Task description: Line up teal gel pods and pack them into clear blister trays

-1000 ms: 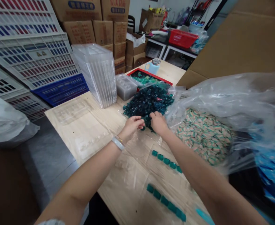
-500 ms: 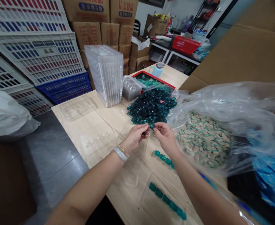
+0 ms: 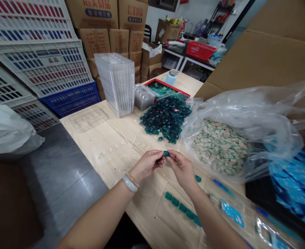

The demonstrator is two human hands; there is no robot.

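Note:
A small glossy green piece [image 3: 166,153] is pinched between the fingertips of my left hand [image 3: 147,163] and my right hand [image 3: 182,170], over the table just in front of the pile. Both hands are closed on it. That pile of dark green pieces [image 3: 165,116] lies on clear plastic beyond my hands. Below my right forearm, several green pieces [image 3: 182,207] form a slanting row in a clear plastic tray [image 3: 162,211]. Another green piece [image 3: 198,178] shows beside my right wrist; my hand and forearm hide what lies behind them.
Stacked clear trays [image 3: 118,86] stand behind the pile, near a red-rimmed tray [image 3: 177,90] and a light blue mug [image 3: 170,79]. At right are a plastic bag of small printed packets [image 3: 221,147] and blue packets [image 3: 295,186]. Crates [image 3: 56,65] stand at the left.
Both hands have drawn back from the pile's near edge toward me, with the green piece between them. The upper row of green pieces is now mostly covered by my right hand and forearm.

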